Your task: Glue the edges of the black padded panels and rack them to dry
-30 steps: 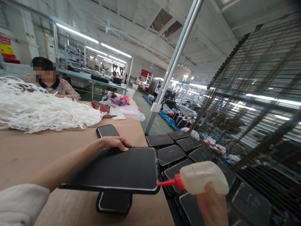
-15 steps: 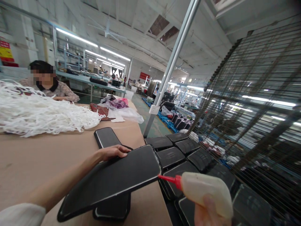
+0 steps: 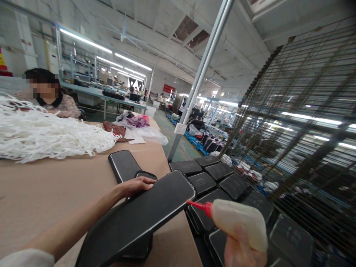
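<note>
My left hand point(image 3: 139, 185) grips the far long edge of a black padded panel point(image 3: 139, 215) with rounded corners, holding it tilted above the table. A pale line runs along the panel's near edge. My right hand point(image 3: 242, 246) is wrapped round a translucent squeeze bottle point(image 3: 240, 220) of yellowish liquid. Its red nozzle point(image 3: 198, 204) points left, with the tip at the panel's right edge near the corner. Under and behind the held panel, another black panel point(image 3: 125, 163) lies on the table, partly hidden.
Brown board covers the table point(image 3: 50, 189), bearing a heap of white strips point(image 3: 50, 129) and plastic-wrapped fabric point(image 3: 139, 122). Several black panels point(image 3: 201, 183) sit at the right. A metal post point(image 3: 194, 92) and a wire rack point(image 3: 300, 111) stand beyond. A person point(image 3: 50, 100) sits across the table.
The held panel has shifted slightly to the right and turned a little. The bottle moved slightly left, its nozzle tip now a bit higher along the panel's edge. Both grips stay the same.
</note>
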Demonstrator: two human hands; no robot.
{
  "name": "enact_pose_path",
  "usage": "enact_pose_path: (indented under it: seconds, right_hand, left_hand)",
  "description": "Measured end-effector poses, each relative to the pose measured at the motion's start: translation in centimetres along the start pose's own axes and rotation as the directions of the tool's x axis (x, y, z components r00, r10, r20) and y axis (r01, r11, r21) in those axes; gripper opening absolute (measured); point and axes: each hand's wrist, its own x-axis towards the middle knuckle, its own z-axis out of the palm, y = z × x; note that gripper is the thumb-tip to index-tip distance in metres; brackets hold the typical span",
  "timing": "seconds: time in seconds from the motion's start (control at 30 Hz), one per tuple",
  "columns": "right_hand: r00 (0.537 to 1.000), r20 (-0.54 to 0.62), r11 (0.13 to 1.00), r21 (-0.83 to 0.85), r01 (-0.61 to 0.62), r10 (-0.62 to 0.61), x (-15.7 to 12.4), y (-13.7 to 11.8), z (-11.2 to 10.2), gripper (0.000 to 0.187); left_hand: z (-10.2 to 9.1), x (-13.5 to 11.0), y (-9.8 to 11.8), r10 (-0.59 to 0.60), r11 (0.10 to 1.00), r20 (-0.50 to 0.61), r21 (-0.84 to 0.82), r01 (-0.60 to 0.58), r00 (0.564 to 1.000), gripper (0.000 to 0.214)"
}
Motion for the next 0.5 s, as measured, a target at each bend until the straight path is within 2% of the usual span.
enact_pose_path:
  seconds: [0.2,0.37,0.5]
  right_hand:
    - [0.999,0.028,0.998,0.032,-0.048,0.047,-0.1,0.7,0.1,0.059]
    - [0.999,0.024,0.998,-0.056,-0.025,0.027,-0.6,0.8,0.4,0.051]
    - [0.997,0.052,0.998,0.018,-0.065,0.064,-0.9,0.9,0.6,0.049]
  left_hand:
    - [0.0,0.5,-0.4,0.000,0.999,0.004,-0.045,0.000,1.000,0.042]
    - [0.1,0.9,-0.6,-0.006,0.998,-0.012,-0.057,0.006,1.000,0.041]
    - [-0.1,1.2,-0.8,-0.012,0.997,-0.023,-0.070,0.010,1.000,0.042]
